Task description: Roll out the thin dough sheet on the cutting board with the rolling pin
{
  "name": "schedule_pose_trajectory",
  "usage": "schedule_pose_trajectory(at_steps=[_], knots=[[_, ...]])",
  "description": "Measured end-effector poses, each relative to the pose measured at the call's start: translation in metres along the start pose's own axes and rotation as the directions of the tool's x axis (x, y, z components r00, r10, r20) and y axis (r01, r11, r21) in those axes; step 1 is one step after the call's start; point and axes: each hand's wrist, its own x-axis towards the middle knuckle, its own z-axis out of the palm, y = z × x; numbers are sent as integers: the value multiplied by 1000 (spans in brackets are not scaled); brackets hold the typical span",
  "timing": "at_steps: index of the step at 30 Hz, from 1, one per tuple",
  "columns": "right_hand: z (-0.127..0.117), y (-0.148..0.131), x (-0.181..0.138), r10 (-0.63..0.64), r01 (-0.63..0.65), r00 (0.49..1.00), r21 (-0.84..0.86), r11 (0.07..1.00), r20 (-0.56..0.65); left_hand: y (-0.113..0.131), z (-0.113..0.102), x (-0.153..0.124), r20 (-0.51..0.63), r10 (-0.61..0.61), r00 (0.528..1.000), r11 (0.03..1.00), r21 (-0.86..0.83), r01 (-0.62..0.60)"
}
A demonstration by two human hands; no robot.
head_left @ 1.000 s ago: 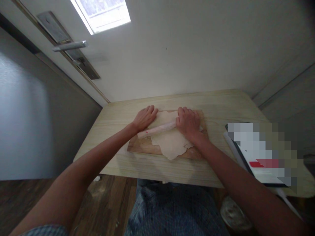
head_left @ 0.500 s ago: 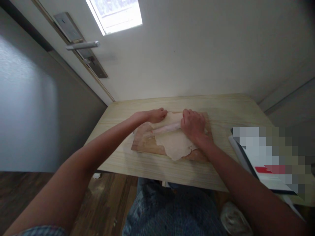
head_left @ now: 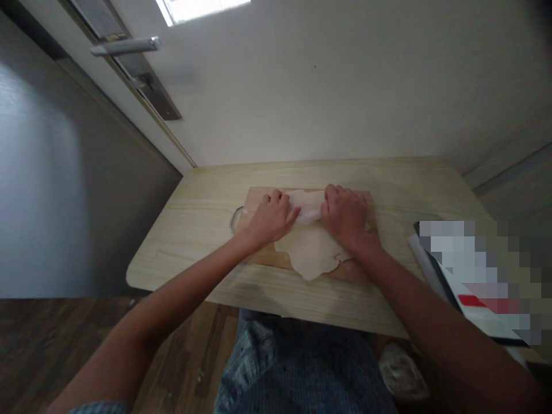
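Observation:
A thin, uneven sheet of pale dough (head_left: 313,250) lies over a wooden board (head_left: 269,257), its ragged near edge hanging past the board's front. Across the dough runs a light rolling pin (head_left: 309,216), seen only in the gap between my hands. My right hand (head_left: 345,214) is wrapped round the pin's right part. Over the left part my left hand (head_left: 272,217) curls its fingers, the thumb pointing toward the middle. Both ends of the pin are hidden under the hands.
The board rests on a pale wood-grain table (head_left: 172,241), with a metal ring handle (head_left: 235,219) at its left. At the table's right lies a dark-edged flat item (head_left: 448,287), partly blurred out. Behind stands a white door with a lever handle (head_left: 125,46). A whitish bag-like thing (head_left: 403,371) sits below.
My left hand has come from the dough's far left edge onto the rolling pin. My right hand stays on the pin. The view has tipped slightly downward.

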Motion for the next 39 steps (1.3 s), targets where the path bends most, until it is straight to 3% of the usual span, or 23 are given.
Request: schedule_pose_trajectory(at_steps=[5,12,17,29,39], knots=[[-2,-1,0,14,-14,999,-16,1000,32,-2,-2,-3,-68,-77,995,996,-60,73],[-5,-1,8,-4,6,995,-19,1000,100,-6,-1,4,-70,-62,996,997,-42,59],[-2,-1,23,-34,27,982,43,999,186,-17,-1,16,-56,-70,996,995,-80,66],[5,-2,53,36,-61,925,54,997,379,-48,10,59,-106,-196,975,971,-160,177],[15,-2,77,84,-98,983,80,992,163,-65,17,91,-158,-258,953,962,-138,238]])
